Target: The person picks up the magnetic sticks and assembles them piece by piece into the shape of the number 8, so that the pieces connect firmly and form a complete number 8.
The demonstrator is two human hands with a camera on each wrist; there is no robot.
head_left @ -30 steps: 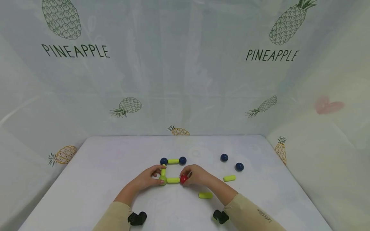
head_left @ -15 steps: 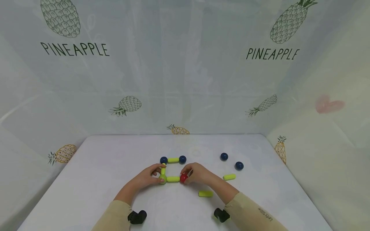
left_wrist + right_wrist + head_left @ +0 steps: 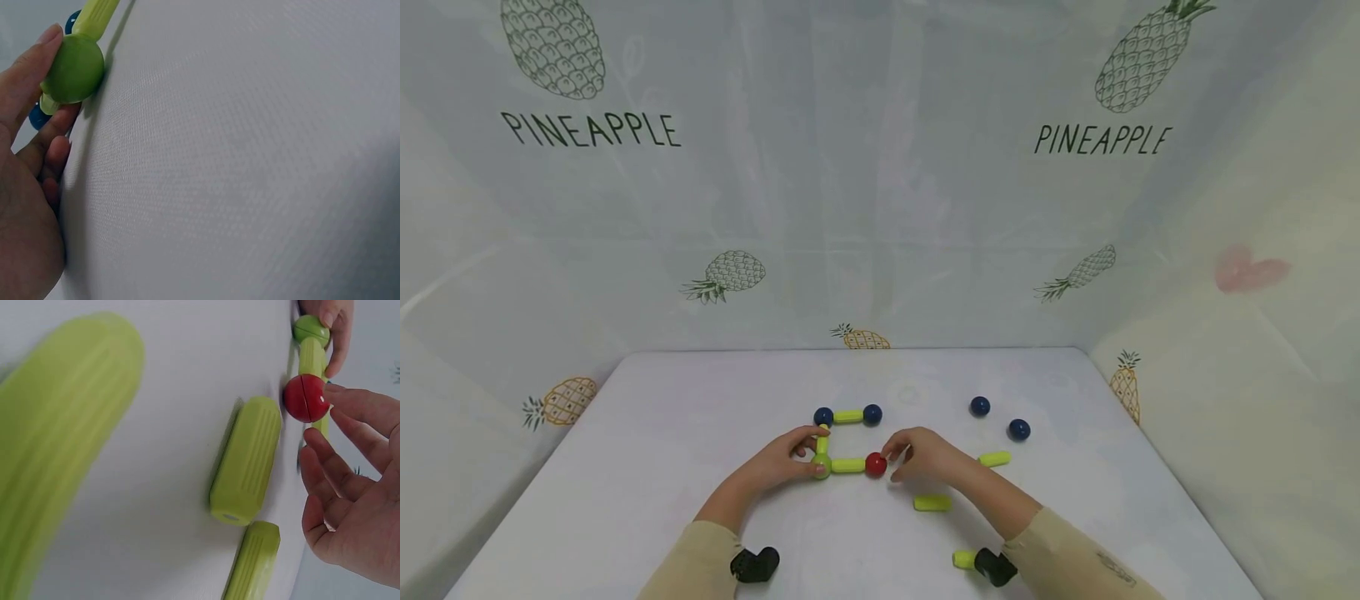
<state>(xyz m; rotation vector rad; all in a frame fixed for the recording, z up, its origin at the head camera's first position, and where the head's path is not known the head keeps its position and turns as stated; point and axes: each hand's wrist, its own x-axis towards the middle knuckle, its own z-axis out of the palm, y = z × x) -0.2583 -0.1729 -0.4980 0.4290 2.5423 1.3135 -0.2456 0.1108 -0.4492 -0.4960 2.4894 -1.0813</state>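
Left hand [image 3: 786,459]: pinches green ball [image 3: 822,467]
Right hand [image 3: 927,457]: fingers parted, empty
Rods [image 3: 848,466]: three joined, three loose toward counter's [image 3: 655,450] right edge

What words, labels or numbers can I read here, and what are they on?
"PINEAPPLE", upper left of the pale, pineapple-patterned hanging sheet.
"PINEAPPLE" again, upper right of the same sheet.
Dark print on the person's beige right fabric sleeve: too small and blurred to read.

We see the right hand [image 3: 925,454] loosened from its pinch on the red ball [image 3: 876,465] and drawn rightward, the black wrist mount [image 3: 996,567] shifted right, more of a yellow-green rod [image 3: 964,559] uncovered beside it.
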